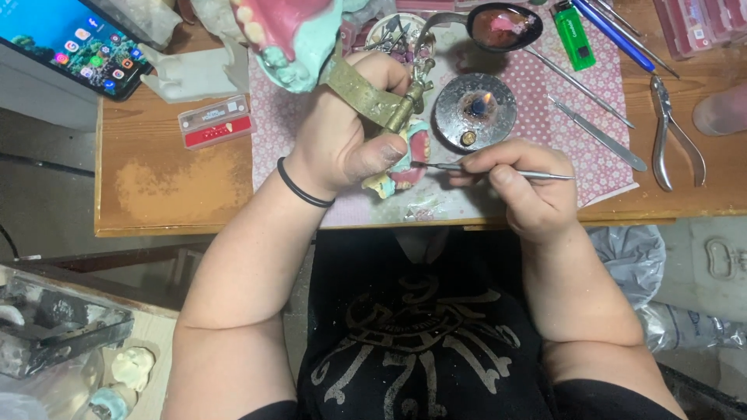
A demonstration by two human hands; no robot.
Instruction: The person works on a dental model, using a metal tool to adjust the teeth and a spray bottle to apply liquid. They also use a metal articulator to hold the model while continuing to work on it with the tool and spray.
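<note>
- Left hand is wrapped around a brass dental articulator carrying a pink-and-green denture model, near the table's front edge.
- Right hand pinches a thin metal carving tool, tip touching the model.
- A small lit burner stands just behind the hands.
- Pliers lie toward the right edge.

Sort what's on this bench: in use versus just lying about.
In use: left hand gripping brass articulator with denture model; right hand holding metal tool; lit burner.
Lying about: pliers, lighter, phone, spoon.
</note>
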